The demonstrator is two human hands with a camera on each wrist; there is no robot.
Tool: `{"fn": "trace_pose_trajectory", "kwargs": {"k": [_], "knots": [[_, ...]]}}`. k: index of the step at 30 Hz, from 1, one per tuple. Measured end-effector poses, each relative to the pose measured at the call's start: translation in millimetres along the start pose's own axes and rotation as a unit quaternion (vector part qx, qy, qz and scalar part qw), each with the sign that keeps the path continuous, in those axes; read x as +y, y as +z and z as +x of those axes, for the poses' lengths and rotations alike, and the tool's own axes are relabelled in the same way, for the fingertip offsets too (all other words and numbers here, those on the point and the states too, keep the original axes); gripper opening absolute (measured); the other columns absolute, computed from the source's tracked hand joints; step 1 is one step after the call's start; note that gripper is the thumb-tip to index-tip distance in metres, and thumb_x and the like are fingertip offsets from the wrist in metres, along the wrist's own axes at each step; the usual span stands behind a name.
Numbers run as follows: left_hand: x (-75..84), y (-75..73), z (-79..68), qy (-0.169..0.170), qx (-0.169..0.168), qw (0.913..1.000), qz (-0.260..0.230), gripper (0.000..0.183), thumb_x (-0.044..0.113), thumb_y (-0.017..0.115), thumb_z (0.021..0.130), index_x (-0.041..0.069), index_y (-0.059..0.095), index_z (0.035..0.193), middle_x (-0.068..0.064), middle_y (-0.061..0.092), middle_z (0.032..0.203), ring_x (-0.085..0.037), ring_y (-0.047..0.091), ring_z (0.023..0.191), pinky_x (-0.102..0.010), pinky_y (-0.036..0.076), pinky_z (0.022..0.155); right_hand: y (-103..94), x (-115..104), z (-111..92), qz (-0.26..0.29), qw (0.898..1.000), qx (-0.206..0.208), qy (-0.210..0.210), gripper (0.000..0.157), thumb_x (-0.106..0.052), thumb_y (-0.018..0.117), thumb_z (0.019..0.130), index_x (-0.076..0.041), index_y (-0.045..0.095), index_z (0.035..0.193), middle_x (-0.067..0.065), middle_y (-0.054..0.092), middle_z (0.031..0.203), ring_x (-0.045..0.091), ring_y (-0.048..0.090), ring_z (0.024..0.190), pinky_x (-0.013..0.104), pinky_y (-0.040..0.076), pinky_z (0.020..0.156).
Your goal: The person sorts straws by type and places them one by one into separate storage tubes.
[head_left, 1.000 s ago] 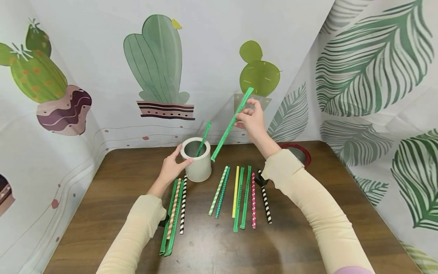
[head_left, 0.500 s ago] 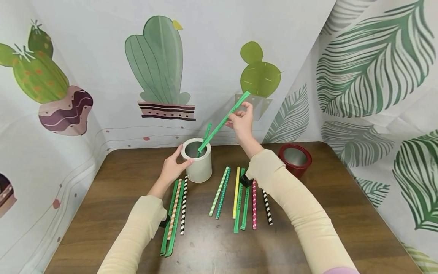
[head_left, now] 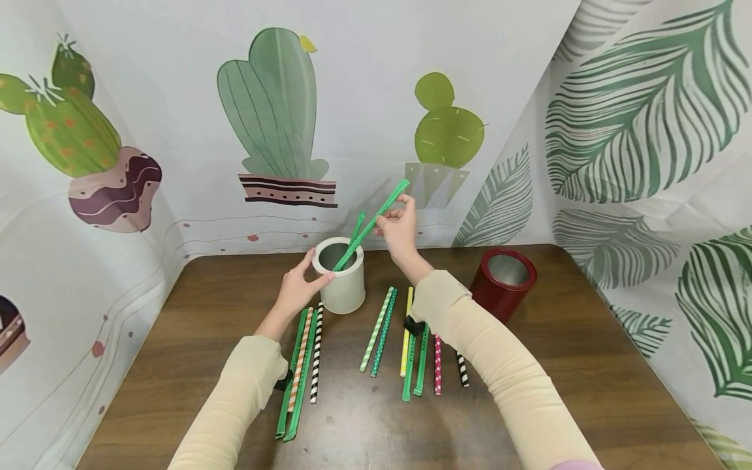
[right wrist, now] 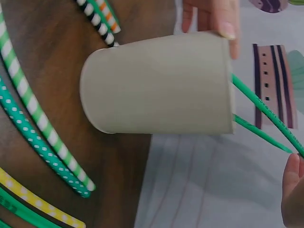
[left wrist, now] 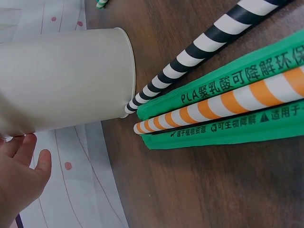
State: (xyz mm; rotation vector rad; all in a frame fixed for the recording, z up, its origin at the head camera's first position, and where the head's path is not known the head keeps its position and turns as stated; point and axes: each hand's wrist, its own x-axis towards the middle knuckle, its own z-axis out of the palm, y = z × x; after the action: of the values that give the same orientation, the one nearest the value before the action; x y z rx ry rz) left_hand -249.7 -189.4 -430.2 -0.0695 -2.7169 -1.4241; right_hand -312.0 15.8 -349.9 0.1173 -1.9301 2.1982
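In the head view my left hand (head_left: 296,289) holds the white can (head_left: 344,294) near its rim, thumb at the front and fingers round the left side. My right hand (head_left: 401,234) pinches a green wrapped straw (head_left: 385,207) near its upper part. That straw slants down to the left, its lower end inside the can's mouth. Behind it another green wrapped straw (head_left: 360,222) leans in the can, its top sticking out. The right wrist view shows the can (right wrist: 156,88) from the side, both green straws coming out past its rim. Only part of the right hand (right wrist: 293,190) shows there.
Left of the can's base lie two green wrapped straws, an orange-striped straw (head_left: 301,359) and a black-striped straw (head_left: 316,356). Green-striped (head_left: 377,329), dotted, yellow, wrapped, pink and black-striped straws lie rightward, partly under my right sleeve. A red can (head_left: 499,287) stands at right.
My right hand has moved left and down, bringing the green wrapped straw's lower end into the white can. The left hand has stayed on the can. The red can has come into fuller view.
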Motion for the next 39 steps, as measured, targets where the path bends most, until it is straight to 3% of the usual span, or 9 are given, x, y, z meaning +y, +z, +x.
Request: {"fn": "trace_pose_trajectory", "kwargs": {"k": [4,10,16,22,32,39], "knots": [[0.2,0.4,0.2,0.000,0.001,1.0000,0.003,0.081,0.048,0.062,0.076,0.017,0.023,0.140,-0.011,0.034,0.140,-0.027,0.033,0.128,-0.048,0.027,0.103,3.1,12,-4,-0.009,1.000,-0.007,-0.007,0.046,0.011,0.051,0.077,-0.005,0.031,0.116,0.004,0.045,0.073,0.016,0.053,0.060,0.033,0.051,0.061],[0.9,0.3,-0.1,0.000,0.000,1.0000,0.003,0.081,0.047,0.062,0.076,0.016,0.024,0.140,-0.013,0.036,0.139,-0.028,0.034,0.127,-0.049,0.029,0.101,7.1,25,-12,-0.052,0.998,-0.022,-0.008,0.043,0.010,0.052,0.077,-0.003,0.035,0.114,0.003,0.047,0.070,0.011,0.052,0.059,0.021,0.045,0.058],[1.0,1.4,0.4,-0.003,-0.002,1.0000,0.001,0.081,0.050,0.061,0.076,0.020,0.022,0.141,-0.011,0.035,0.140,-0.027,0.034,0.128,-0.048,0.028,0.102,7.1,36,-19,-0.099,0.994,-0.038,0.003,0.041,0.006,0.056,0.077,0.000,0.039,0.114,0.002,0.050,0.068,0.011,0.049,0.063,0.020,0.039,0.059],[0.6,2.3,0.7,-0.004,-0.005,1.0000,-0.001,0.082,0.052,0.061,0.075,0.020,0.022,0.141,-0.012,0.034,0.140,-0.027,0.032,0.129,-0.048,0.028,0.102,3.0,45,-22,-0.139,0.987,-0.079,0.018,0.040,0.001,0.059,0.078,-0.002,0.042,0.115,0.006,0.056,0.072,0.013,0.052,0.070,0.020,0.041,0.062],[-0.4,2.0,1.0,-0.003,0.000,1.0000,0.001,0.081,0.049,0.062,0.076,0.020,0.023,0.140,-0.013,0.035,0.139,-0.027,0.032,0.129,-0.048,0.027,0.103,-24.2,38,-23,-0.166,0.969,-0.171,0.059,0.036,-0.006,0.060,0.081,-0.005,0.047,0.115,0.012,0.058,0.093,0.013,0.054,0.076,0.023,0.046,0.062],[-0.9,0.7,0.4,-0.003,0.002,1.0000,0.002,0.081,0.049,0.062,0.076,0.018,0.023,0.140,-0.013,0.036,0.138,-0.027,0.033,0.128,-0.048,0.027,0.102,-49.4,35,-23,-0.180,0.952,-0.224,0.106,0.036,-0.010,0.059,0.083,-0.005,0.049,0.118,0.020,0.054,0.113,0.025,0.056,0.095,0.037,0.052,0.072]]}}
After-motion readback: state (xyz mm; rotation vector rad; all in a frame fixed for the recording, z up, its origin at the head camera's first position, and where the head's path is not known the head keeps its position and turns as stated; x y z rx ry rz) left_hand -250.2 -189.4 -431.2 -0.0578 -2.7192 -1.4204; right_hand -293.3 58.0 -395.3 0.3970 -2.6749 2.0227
